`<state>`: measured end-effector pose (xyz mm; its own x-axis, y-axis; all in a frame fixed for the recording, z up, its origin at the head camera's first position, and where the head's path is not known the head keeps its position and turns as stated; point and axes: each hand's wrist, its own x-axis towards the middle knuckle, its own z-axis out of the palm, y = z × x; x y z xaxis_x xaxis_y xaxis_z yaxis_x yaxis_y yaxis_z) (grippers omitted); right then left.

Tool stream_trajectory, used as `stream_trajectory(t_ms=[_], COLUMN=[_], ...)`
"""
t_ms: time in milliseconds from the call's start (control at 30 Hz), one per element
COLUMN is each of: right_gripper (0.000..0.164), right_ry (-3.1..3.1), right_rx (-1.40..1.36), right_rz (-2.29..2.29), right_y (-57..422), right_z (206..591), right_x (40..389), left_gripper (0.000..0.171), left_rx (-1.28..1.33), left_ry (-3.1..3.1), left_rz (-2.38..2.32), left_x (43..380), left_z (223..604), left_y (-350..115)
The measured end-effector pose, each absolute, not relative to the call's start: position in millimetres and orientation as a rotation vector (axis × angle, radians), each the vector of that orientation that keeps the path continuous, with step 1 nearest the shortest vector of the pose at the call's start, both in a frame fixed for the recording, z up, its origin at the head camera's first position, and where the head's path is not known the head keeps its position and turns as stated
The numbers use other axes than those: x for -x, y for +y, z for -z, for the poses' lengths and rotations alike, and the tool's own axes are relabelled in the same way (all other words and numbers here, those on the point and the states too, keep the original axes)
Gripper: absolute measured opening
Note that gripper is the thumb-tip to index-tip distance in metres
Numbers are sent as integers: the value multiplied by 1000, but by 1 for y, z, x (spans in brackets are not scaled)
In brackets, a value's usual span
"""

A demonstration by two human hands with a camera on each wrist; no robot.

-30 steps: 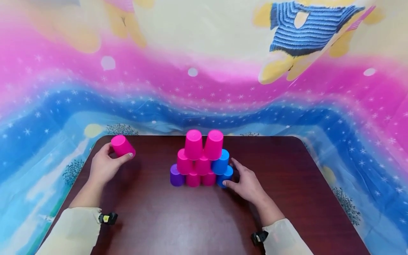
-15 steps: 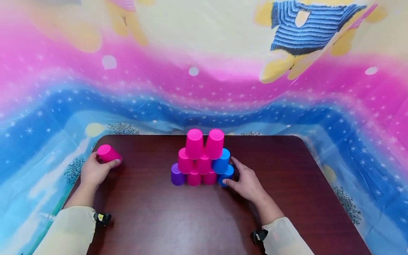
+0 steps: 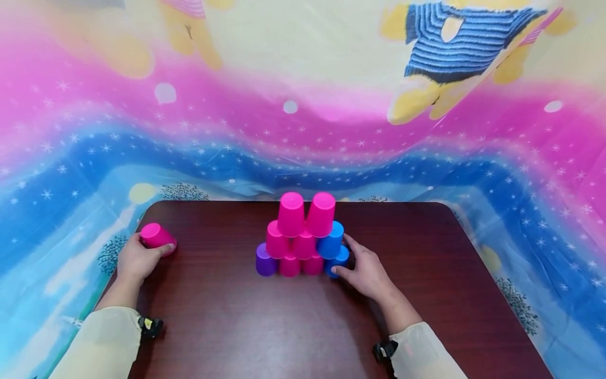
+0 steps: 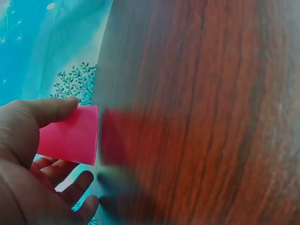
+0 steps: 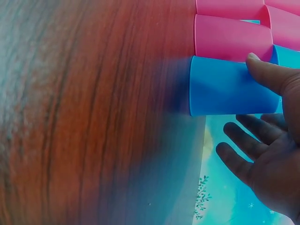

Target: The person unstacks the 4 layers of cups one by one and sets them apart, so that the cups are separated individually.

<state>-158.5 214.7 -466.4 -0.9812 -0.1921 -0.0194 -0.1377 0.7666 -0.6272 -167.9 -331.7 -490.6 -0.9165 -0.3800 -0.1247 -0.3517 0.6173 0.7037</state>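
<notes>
At the table's left side my left hand (image 3: 137, 259) holds a pink cup (image 3: 156, 235), thumb on its near side and fingers behind. The cup is upside down, and in the left wrist view its rim is at or just above the tabletop. A stack of upturned cups stands mid-table: purple (image 3: 266, 260), pink and blue below, two pink and one blue cup (image 3: 330, 240) above, and two pink cups (image 3: 291, 215) on top. My right hand (image 3: 368, 271) rests its thumb on the bottom right blue cup (image 5: 229, 86); its other fingers spread loosely beside the stack.
The dark brown wooden table (image 3: 303, 326) has rounded far corners. A printed cloth (image 3: 303, 137) hangs behind it and along both sides. Dark straps with small devices sit at both sleeve cuffs, the left one (image 3: 150, 326) lying close over the tabletop.
My left hand has carried the pink cup leftward and down toward the table's left edge. The right hand and the stack have stayed put.
</notes>
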Motion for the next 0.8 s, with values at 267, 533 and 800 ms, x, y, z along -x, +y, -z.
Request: stream_trajectory(t_ms=[267, 533, 800], right_gripper=[88, 82, 80], right_ry=[2881, 2885, 2883], right_rx=[270, 278, 263], right_rz=[988, 993, 998], right_y=[215, 215, 216], right_z=[470, 472, 471], right_x=[159, 158, 157], left_gripper=[98, 104, 106], left_rx=[-629, -607, -564], left_ry=[-2822, -2817, -2757], left_rz=[1163, 1211, 1210], left_x=[168, 166, 171], left_z=[497, 497, 481], left_y=[-334, -336, -335])
